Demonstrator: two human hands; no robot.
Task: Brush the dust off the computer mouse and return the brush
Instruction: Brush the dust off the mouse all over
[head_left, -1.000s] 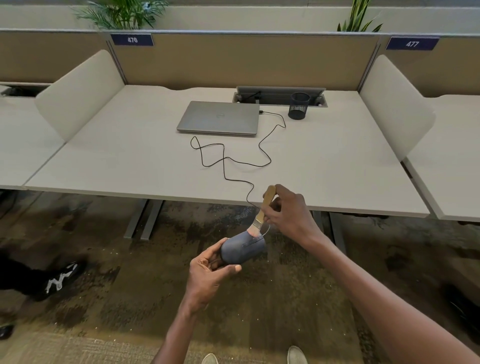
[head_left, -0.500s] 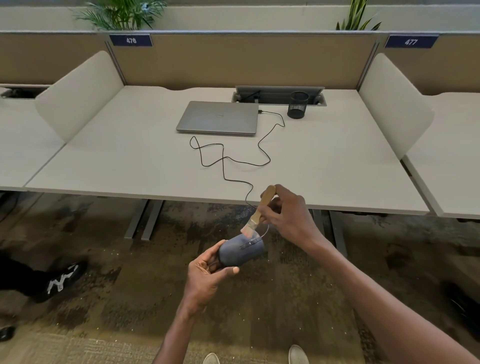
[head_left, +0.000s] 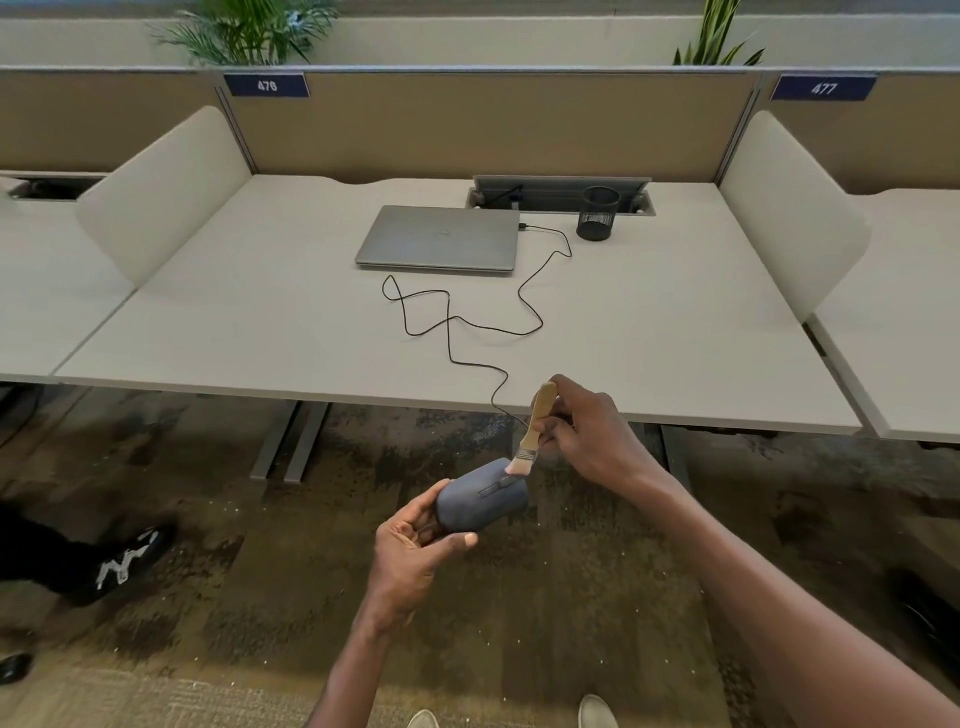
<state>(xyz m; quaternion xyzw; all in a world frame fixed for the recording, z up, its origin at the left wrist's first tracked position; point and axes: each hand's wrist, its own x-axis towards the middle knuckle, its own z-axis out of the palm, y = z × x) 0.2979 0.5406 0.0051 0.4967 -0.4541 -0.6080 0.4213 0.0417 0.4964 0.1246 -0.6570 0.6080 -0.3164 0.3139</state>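
Brush tip shifts to the mouse's front edge as I sweep, dusting still under way.

My right hand (head_left: 592, 431) pinches the brush (head_left: 531, 434), bristles touching the mouse (head_left: 480, 501) cupped in my left hand (head_left: 410, 553) fingers; its cable (head_left: 449, 332) trails beyond my fingers over the desk (head_left: 260, 322) to the laptop (head_left: 441, 238), cup (head_left: 598, 213) beside it.

I see a matt grey plastic mouse (head_left: 483, 500), a pale wooden brush (head_left: 535, 428) handle, smooth matt desk (head_left: 260, 332), brushed-metal laptop (head_left: 440, 237)
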